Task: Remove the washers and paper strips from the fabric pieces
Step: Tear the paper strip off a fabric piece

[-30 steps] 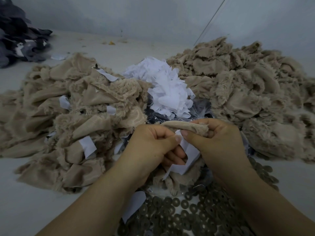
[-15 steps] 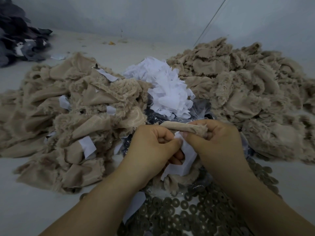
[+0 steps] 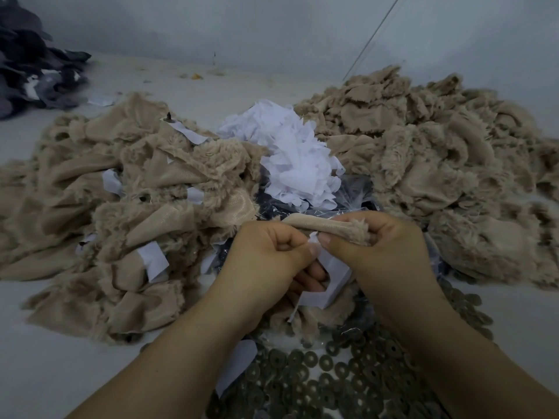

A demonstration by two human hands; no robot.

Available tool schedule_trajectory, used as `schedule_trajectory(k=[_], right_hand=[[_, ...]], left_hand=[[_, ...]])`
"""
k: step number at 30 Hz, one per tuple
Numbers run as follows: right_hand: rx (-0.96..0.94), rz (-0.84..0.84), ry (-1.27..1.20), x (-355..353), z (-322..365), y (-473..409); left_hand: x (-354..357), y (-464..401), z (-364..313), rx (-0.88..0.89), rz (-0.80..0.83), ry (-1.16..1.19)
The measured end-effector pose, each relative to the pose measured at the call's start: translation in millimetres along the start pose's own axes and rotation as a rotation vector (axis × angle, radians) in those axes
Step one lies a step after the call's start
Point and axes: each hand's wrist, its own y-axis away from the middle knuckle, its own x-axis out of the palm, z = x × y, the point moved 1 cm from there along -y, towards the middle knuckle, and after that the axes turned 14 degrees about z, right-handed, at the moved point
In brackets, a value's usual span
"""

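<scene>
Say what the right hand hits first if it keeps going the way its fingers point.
The right hand points leftward, pinching the beige fabric piece. Straight on, it would likely meet the left hand almost at once; their fingertips look nearly touching over the paper strip, though depth is unclear.

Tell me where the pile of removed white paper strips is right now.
In the head view, the white paper pile sits at centre, beyond both hands, between the two beige fabric heaps, the left and the right.
</scene>
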Motion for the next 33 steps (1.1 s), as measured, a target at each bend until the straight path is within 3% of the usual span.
schedule_trajectory(k=[26,33], right_hand=[[0.053,0.063,0.023,1.3,-1.5,1.4],[0.087,0.069,0.035,-4.4,-0.7,-2.8]], left_hand=[[6.6,-6.2,8.2,0.014,-0.156,-0.067],[6.2,-2.7,6.2,0.252,-0.224,-0.226]])
